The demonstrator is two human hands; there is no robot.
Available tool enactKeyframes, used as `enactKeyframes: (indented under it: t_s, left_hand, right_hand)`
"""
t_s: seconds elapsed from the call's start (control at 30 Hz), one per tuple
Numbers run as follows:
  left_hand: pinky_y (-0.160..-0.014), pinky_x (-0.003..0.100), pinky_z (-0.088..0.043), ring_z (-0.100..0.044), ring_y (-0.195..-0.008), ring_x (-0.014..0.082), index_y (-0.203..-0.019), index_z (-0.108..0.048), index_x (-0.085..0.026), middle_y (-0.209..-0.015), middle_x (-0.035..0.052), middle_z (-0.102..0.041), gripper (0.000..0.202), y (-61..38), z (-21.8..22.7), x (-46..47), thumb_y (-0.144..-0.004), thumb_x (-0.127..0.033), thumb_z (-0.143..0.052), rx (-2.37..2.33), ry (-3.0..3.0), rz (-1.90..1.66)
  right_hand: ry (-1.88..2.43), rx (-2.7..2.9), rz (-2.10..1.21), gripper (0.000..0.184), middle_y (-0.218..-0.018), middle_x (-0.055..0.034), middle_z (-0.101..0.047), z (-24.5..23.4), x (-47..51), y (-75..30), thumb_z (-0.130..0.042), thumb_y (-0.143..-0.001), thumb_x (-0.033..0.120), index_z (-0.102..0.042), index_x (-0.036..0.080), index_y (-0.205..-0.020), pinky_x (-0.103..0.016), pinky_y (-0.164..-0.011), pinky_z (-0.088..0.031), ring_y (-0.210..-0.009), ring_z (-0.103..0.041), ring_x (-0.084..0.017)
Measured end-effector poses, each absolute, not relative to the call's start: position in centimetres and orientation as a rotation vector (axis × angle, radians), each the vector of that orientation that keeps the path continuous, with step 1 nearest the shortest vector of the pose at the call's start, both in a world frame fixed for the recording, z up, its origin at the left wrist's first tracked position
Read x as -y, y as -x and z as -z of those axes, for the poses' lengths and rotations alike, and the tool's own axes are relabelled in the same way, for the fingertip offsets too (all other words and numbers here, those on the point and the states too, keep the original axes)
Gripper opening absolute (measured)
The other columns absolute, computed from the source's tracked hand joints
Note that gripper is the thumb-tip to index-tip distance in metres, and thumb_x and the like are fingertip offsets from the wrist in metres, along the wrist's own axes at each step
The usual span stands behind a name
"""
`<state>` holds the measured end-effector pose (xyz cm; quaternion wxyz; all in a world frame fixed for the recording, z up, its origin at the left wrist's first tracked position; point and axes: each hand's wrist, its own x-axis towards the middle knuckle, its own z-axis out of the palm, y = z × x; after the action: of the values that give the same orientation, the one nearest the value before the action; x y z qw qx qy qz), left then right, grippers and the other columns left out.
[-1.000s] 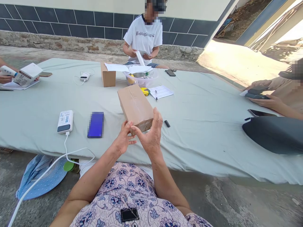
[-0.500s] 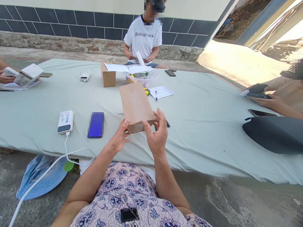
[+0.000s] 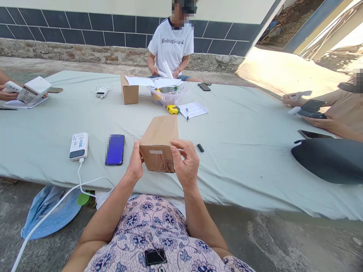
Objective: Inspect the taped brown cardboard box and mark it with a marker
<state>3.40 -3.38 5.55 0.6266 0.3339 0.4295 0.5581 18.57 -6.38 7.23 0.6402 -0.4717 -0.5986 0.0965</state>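
A brown cardboard box [image 3: 157, 156] is between my two hands, just in front of me at the table's near side. Dark print and a small white dotted patch show on the face turned towards me. My left hand [image 3: 135, 162] presses against its left side, thumb up along the edge. With thumb and bent fingers, my right hand [image 3: 185, 160] grips the near right corner. A small black object [image 3: 200, 147] lies on the cloth to the right of that hand.
On the cloth-covered table [image 3: 244, 151] are a phone [image 3: 115, 150], a cabled power bank [image 3: 78, 146], a yellow tape measure [image 3: 172, 109], a plastic basin [image 3: 170, 96], another cardboard box [image 3: 130, 93] and a dark bag [image 3: 326, 160]. People sit opposite and at both sides.
The box has turned and tilted, so a printed face now points towards me, and it sits lower and nearer. The tape measure behind it has come into full view.
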Motion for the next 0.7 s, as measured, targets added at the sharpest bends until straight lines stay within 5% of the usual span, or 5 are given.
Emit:
enactKeyframes:
  t_s: [0.17, 0.3, 0.5, 0.7]
  left_hand:
    - [-0.097, 0.039, -0.053, -0.06, -0.131, 0.03, -0.133, -0.06, -0.026, -0.139, 0.0075, -0.068, 0.075, -3.1, -5.7, 3.6, -0.09, -0.084, -0.039, -1.01, -0.876, -1.329]
    - [-0.109, 0.037, -0.048, -0.05, -0.144, 0.0277, -0.147, -0.047, -0.029, -0.155, 0.0072, -0.054, 0.074, -2.9, -5.9, 3.8, -0.091, -0.078, -0.05, -1.056, -0.936, -1.337]
    - [-0.118, 0.041, -0.041, -0.046, -0.148, 0.0298, -0.165, -0.011, -0.03, -0.157, 0.0137, -0.048, 0.111, -2.6, -5.7, 3.9, -0.081, -0.069, -0.073, -1.072, -1.068, -1.389]
    - [-0.122, 0.052, -0.035, -0.042, -0.148, 0.034, -0.165, -0.007, -0.029, -0.155, 0.0184, -0.042, 0.123, -2.2, -5.5, 3.8, -0.073, -0.068, -0.08, -1.329, -1.258, -1.46]
  right_hand:
    - [1.065, 1.382, -0.213, 0.014, -0.108, -0.0067, -0.073, -7.3, 6.5, -18.4, -0.063, -0.098, 0.032, -0.073, 0.025, -0.106, -0.029, -0.073, -0.063, -0.103, -0.07, -0.019]
    - [1.045, 1.422, -0.199, 0.016, -0.11, -0.0076, -0.072, -7.2, 6.5, -18.4, -0.064, -0.098, 0.032, -0.073, 0.027, -0.109, -0.031, -0.074, -0.065, -0.108, -0.069, -0.021]
    - [1.033, 1.533, -0.134, 0.027, -0.125, -0.0099, -0.071, -6.8, 6.2, -18.5, -0.062, -0.099, 0.03, -0.07, 0.029, -0.125, -0.04, -0.091, -0.064, -0.119, -0.068, -0.024]
    - [1.032, 1.68, -0.114, 0.036, -0.136, -0.0099, -0.069, -6.5, 6.1, -18.3, -0.058, -0.101, 0.024, -0.065, 0.03, -0.135, -0.045, -0.107, -0.058, -0.129, -0.066, -0.025]
